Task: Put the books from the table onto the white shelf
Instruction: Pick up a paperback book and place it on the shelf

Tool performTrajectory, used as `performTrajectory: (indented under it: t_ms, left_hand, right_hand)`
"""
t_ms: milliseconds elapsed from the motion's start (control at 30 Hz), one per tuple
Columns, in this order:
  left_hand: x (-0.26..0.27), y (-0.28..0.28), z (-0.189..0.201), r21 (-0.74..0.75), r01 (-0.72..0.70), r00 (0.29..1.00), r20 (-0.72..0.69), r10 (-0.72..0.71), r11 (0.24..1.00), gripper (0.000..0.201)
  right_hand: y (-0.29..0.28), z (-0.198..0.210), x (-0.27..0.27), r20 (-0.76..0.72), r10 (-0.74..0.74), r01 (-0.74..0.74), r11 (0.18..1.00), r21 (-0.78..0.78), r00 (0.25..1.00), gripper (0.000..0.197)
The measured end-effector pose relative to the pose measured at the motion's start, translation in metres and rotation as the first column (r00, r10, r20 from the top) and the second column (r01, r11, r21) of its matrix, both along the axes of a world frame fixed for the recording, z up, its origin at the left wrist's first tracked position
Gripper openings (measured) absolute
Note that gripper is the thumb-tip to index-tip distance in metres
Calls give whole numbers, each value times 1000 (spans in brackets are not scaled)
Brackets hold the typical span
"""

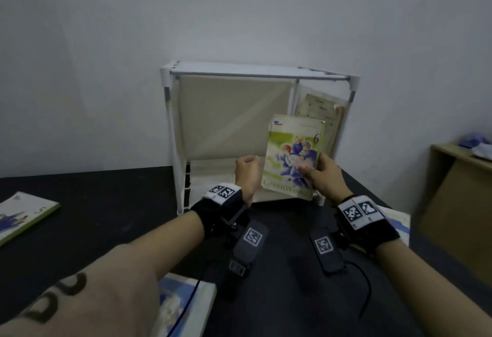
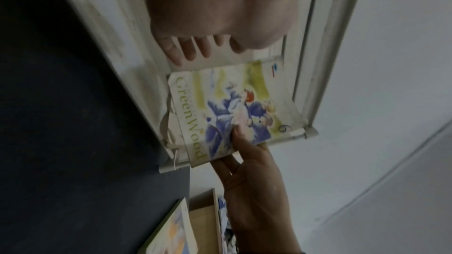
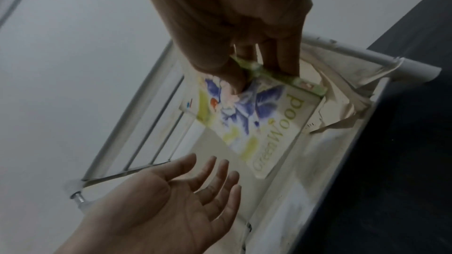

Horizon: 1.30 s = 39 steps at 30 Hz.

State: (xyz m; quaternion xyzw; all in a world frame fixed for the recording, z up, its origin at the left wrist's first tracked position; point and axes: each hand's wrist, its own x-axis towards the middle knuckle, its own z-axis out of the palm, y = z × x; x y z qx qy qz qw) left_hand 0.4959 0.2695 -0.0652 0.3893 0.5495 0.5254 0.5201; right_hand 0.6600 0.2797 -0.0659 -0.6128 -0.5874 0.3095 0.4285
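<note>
A white shelf point(image 1: 255, 74) stands on the black table point(image 1: 106, 203) against the wall. My right hand point(image 1: 316, 177) grips a "GreenWood 6" book point(image 1: 292, 150) by its right edge and holds it upright in the right part of the shelf's lower level. In the right wrist view the thumb lies on the cover point(image 3: 264, 123) and the fingers point(image 3: 281, 59) wrap behind the spine. My left hand point(image 1: 249, 169) hovers just left of the book with its palm point(image 3: 183, 190) open, holding nothing. An old yellowed book point(image 1: 319, 113) leans inside the shelf behind it.
Three more books lie on the table: one at the far left point(image 1: 24, 214), one near the front edge under my left forearm point(image 1: 183, 304), one at the right point(image 1: 396, 222). A brown wooden cabinet point(image 1: 458, 203) stands to the right of the table.
</note>
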Motion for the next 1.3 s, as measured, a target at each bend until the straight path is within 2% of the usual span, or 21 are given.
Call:
performTrajectory:
  t_ms: [100,267,367,600,733,933,1033,1100,1200,1300]
  left_hand:
    - [-16,-7,9,-35,60,998,-4,-60,998,24]
    - [-49,-30,1,-130,96,994,-35,-101,987,48]
    - [-70,-41,-1,-143,62,998,-23,-66,988,50]
    - [-121,-60,5,-139,-18,999,-45,12,990,51]
    - [-135,-65,9,-109,-41,998,-60,34,993,50]
    - [-145,-54,31,-18,-65,990,-124,62,998,46]
    - [-140,-44,47,100,-93,980,-167,109,991,27]
    - [-135,-34,59,180,-96,974,-185,129,979,18]
    - [-120,-21,71,238,-9,968,-242,68,971,20]
    - [-101,-5,67,200,80,929,-371,0,976,23]
  right_hand:
    - [-1,4,-28,-15,-113,113,993,15,994,46]
    - [-9,-10,-77,-88,-186,182,982,-49,979,46]
    - [-12,-22,-104,-120,-211,204,977,-68,970,46]
    - [-20,-23,-162,-131,-147,137,987,-86,980,51]
    - [-19,-15,-184,-38,-80,75,991,-109,996,50]
    - [-8,21,-192,135,-9,21,996,-89,991,59]
    - [-3,47,-188,208,2,4,1000,-28,978,50]
    - [-1,63,-183,252,-5,-13,998,68,968,42]
    - [1,77,-172,250,-10,-38,981,188,968,29]
    - [8,78,-151,219,-25,-21,978,206,975,24]
